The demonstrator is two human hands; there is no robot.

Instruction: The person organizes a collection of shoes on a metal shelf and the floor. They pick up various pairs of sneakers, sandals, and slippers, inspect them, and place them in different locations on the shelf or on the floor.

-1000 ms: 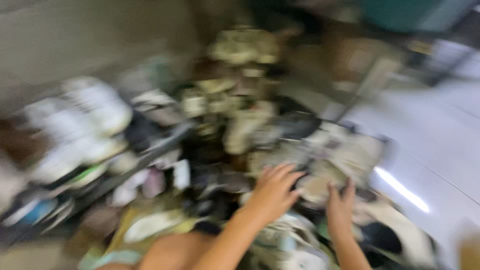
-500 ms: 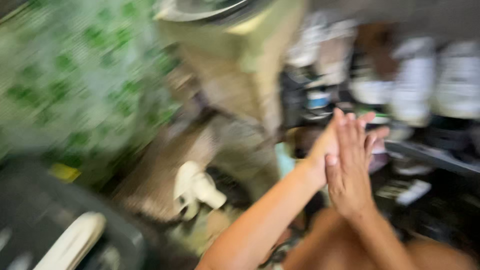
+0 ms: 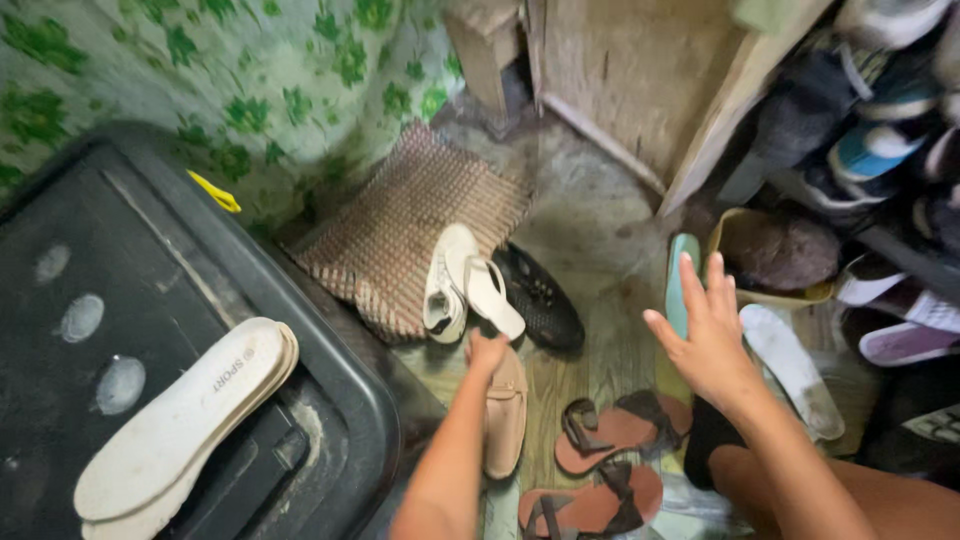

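At lower left, a matt black plastic bin lid (image 3: 150, 300), dusty and scuffed, carries smooth white foam insoles (image 3: 180, 425). A coarse woven mat (image 3: 400, 225) lies at centre on the worn, grimy wooden floor (image 3: 600, 360). The left hand (image 3: 487, 352) touches a smooth tan leather-like shoe (image 3: 505, 415). Rough bare wood forms the cabinet (image 3: 640, 80) at top.

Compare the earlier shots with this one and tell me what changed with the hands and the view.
The view swung from the shoe rack down to the floor. The hands, raised side by side half a second ago, have parted: the left hand dropped and now has its grip on a beige shoe, while the right hand hovers open near a teal insole. The shoe rack is on the right, as in the previous shot.
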